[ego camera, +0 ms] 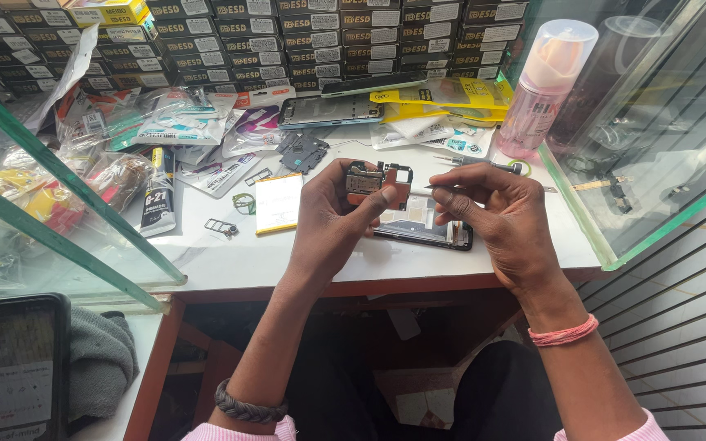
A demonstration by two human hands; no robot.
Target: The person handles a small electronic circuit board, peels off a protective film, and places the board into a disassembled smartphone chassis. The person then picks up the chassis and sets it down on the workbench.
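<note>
Above the bench's front edge, the left hand (pixel 332 216) is pinching a small circuit board (pixel 378 183) while the right hand (pixel 492 214) is gripping thin tweezers (pixel 420 187) at its edge, where a slip could be scratching components or dropping it onto the opened phone (pixel 423 229).

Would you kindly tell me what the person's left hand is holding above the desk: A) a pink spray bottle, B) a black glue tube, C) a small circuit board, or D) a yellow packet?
C: the left hand grips a small circuit board over the opened phone, while the right hand brings a thin tool to its edge.
</note>
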